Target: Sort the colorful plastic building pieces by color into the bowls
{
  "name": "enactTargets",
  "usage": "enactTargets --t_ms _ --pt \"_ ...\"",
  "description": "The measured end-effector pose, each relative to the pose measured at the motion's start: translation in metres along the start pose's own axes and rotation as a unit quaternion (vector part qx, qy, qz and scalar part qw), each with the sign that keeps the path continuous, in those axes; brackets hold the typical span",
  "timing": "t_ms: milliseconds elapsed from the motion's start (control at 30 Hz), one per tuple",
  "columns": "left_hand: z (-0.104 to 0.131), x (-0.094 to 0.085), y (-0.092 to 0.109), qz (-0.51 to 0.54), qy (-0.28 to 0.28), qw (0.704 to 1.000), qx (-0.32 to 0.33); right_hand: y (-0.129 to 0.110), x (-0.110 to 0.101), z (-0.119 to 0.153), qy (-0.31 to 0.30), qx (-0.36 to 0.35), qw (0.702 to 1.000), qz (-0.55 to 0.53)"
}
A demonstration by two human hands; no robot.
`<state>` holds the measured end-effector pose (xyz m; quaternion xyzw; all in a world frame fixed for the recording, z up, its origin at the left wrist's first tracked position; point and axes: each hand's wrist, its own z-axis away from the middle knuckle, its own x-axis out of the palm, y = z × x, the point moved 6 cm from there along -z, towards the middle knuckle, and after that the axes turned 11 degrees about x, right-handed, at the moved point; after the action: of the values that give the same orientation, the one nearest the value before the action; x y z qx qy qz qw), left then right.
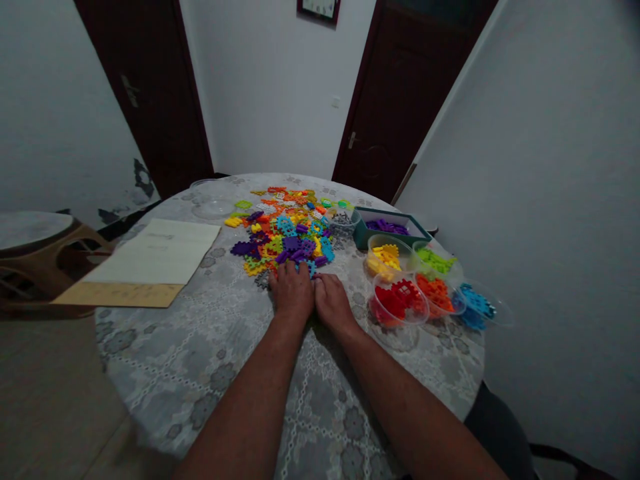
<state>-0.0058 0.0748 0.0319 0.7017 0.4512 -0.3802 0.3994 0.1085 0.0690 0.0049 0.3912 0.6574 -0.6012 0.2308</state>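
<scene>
If twelve o'clock points straight away from the person at the hands' place, an open booklet (167, 252) lies at nine to ten, well apart from both hands. A loose pile of coloured plastic pieces (291, 243) spreads from eleven to twelve, its long axis seeming to run away toward twelve. The left hand (293, 293) is nearer: bent and fairly narrow, its fingers touch the pile's near edge at about six on the pile's own dial. Just beside it at three, the right hand (333, 300) is drawn in narrow, low by the table; whether either grips a piece I cannot tell. A green box (361, 231) of purple pieces (387, 228) stands at one to two; between two and three are clear tubs holding yellow pieces (386, 259), red pieces (397, 300), lime pieces (435, 260), orange pieces (435, 293) and blue pieces (476, 301).

No brands or labels are legible: the booklet's faint marks and the wall clock's (320, 8) dial cannot be read.
</scene>
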Motion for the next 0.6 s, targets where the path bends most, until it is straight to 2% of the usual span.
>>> enactTargets --t_ms 100,167,300,367,467,600 --pt "-0.001 -0.003 -0.003 0.018 0.004 1.000 -0.009 -0.008 -0.002 0.006 0.002 -0.040 0.995 -0.086" --pt "-0.004 -0.009 -0.007 0.041 0.033 0.999 -0.012 -0.008 -0.008 -0.003 0.020 -0.043 0.990 -0.133" --pt "-0.011 -0.027 -0.023 0.109 0.134 0.985 -0.025 0.003 -0.020 -0.045 0.071 0.016 0.991 -0.114" --pt "-0.013 -0.033 -0.035 0.125 0.166 0.977 -0.053 0.008 -0.021 -0.070 0.089 0.048 0.990 -0.101" --pt "-0.014 -0.030 -0.055 0.099 0.136 0.977 -0.135 0.013 -0.014 -0.101 0.094 0.097 0.988 -0.081" --pt "-0.014 -0.021 -0.077 0.051 0.072 0.971 -0.220 0.017 0.005 -0.125 0.088 0.162 0.982 -0.047"
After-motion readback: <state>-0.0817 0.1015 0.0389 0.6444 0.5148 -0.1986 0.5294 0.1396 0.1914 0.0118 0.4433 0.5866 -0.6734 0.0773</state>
